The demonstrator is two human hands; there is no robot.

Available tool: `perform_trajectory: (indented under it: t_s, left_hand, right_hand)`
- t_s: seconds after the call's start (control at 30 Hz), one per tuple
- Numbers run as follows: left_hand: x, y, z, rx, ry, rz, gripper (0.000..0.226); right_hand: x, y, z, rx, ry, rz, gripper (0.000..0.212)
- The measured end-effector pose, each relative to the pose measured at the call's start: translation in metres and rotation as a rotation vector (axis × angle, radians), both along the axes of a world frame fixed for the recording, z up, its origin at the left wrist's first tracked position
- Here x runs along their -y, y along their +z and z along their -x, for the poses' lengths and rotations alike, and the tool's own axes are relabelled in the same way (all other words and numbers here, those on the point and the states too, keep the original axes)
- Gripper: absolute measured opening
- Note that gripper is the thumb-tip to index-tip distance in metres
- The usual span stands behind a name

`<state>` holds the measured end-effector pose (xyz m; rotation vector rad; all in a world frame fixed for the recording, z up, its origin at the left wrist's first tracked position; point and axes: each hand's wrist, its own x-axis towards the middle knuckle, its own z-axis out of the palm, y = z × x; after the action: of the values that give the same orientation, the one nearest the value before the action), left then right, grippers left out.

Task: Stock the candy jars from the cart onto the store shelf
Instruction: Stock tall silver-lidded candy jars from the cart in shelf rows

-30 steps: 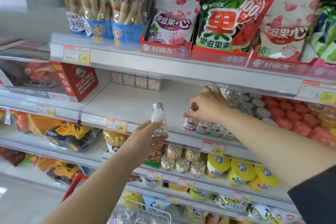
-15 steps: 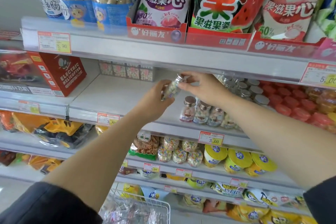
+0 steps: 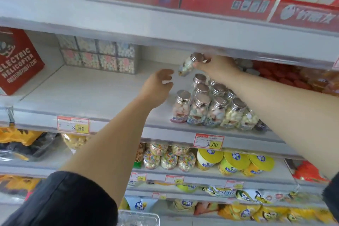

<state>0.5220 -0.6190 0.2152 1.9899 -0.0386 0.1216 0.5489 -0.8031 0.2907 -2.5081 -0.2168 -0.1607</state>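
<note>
My right hand (image 3: 217, 66) pinches a small clear candy jar (image 3: 187, 67) by its silver cap, tilted, above the back of a cluster of like jars (image 3: 207, 108) that stand on the white shelf (image 3: 88, 95). My left hand (image 3: 157, 88) hovers just left of the held jar, fingers loosely spread, holding nothing. The cart (image 3: 139, 217) shows only as a wire rim at the bottom edge.
Clear boxes of pastel candy (image 3: 99, 54) line the shelf's back left. A red helicopter box (image 3: 17, 60) stands at the far left. The shelf above (image 3: 165, 29) hangs low over my hands. Red jelly cups (image 3: 286, 75) sit to the right. Price tags (image 3: 208, 142) line the front edge.
The jar passed from my left hand to my right, which now holds it by the cap over the cluster. My left hand let go and drew back. The view moved closer.
</note>
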Motion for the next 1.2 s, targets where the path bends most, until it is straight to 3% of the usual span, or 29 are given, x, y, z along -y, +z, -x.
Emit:
perform_trajectory:
  t_s: [0.1, 0.17, 0.23, 0.47, 0.57, 0.67, 0.77, 0.83, 0.93, 1.1, 1.2]
  left_hand:
    - [0.007, -0.014, -0.004, -0.009, -0.06, 0.064, 0.036]
    - [0.011, -0.015, -0.004, -0.023, -0.093, 0.102, 0.035]
    - [0.014, -0.013, -0.003, -0.048, -0.13, 0.11, 0.035]
    - [0.015, -0.009, 0.004, -0.094, -0.141, 0.146, 0.036]
    - [0.014, -0.01, 0.005, -0.109, -0.142, 0.146, 0.034]
    - [0.016, -0.009, 0.006, -0.112, -0.145, 0.139, 0.034]
    - [0.018, -0.007, 0.008, -0.118, -0.154, 0.122, 0.037]
    - [0.017, -0.007, 0.008, -0.126, -0.154, 0.127, 0.036]
    - [0.017, -0.009, 0.006, -0.13, -0.147, 0.142, 0.032]
    - [0.016, -0.013, 0.003, -0.122, -0.139, 0.171, 0.033]
    - [0.016, -0.015, 0.002, -0.12, -0.132, 0.187, 0.033]
  right_hand:
    - [0.011, -0.002, -0.006, 0.022, -0.064, 0.041, 0.011]
    - [0.018, -0.003, -0.008, 0.049, -0.112, 0.192, 0.022]
    - [0.023, -0.004, -0.01, 0.072, -0.112, 0.289, 0.016]
    - [0.027, -0.006, -0.01, -0.118, -0.09, 0.109, 0.019]
    - [0.027, 0.002, -0.01, -0.208, -0.096, 0.116, 0.001]
    - [0.026, 0.009, -0.005, -0.26, -0.073, 0.139, 0.005]
    - [0.026, 0.012, 0.0, -0.289, -0.057, 0.225, 0.026]
    - [0.026, 0.013, 0.0, -0.283, -0.06, 0.234, 0.025]
    - [0.025, 0.007, -0.001, -0.266, -0.065, 0.171, 0.021]
    - [0.024, 0.003, -0.005, -0.152, -0.081, 0.069, 0.037]
    - [0.02, 0.004, -0.009, -0.199, -0.048, 0.021, 0.04]
